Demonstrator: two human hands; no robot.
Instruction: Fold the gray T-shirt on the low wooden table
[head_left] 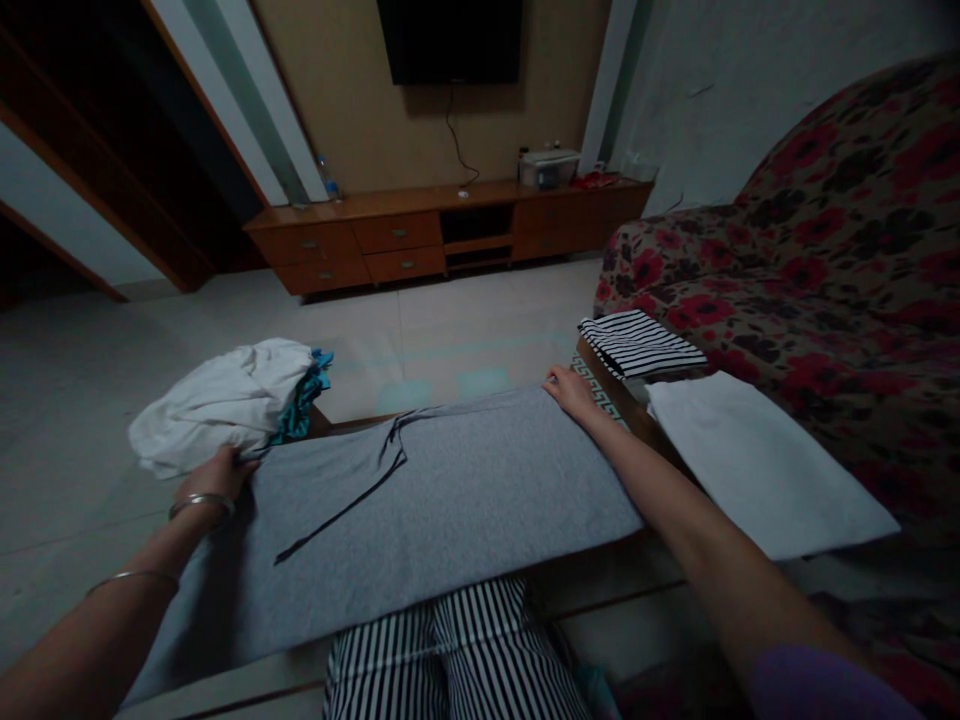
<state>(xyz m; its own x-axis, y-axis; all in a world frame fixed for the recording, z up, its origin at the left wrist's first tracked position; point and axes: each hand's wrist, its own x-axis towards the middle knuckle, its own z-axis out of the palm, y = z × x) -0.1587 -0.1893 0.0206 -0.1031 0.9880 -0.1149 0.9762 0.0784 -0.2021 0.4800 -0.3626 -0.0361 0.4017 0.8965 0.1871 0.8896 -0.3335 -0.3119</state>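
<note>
A grey garment [442, 500] with a dark drawstring lies spread flat across a low wooden table [600, 570] in front of me. My left hand [214, 475], with a bangle on the wrist, pinches the garment's far left corner. My right hand [570, 388] rests on its far right corner, fingers curled over the edge. A crumpled white cloth [221, 400] over a teal one [307, 395] sits just beyond my left hand.
A folded black-and-white striped garment [637, 343] and a folded white cloth [757, 470] lie to the right, by a floral sofa [825, 260]. Across the tiled floor stand a wooden TV cabinet [450, 235] and a wall-mounted screen [450, 40]. My striped-trousered knees [450, 660] show below.
</note>
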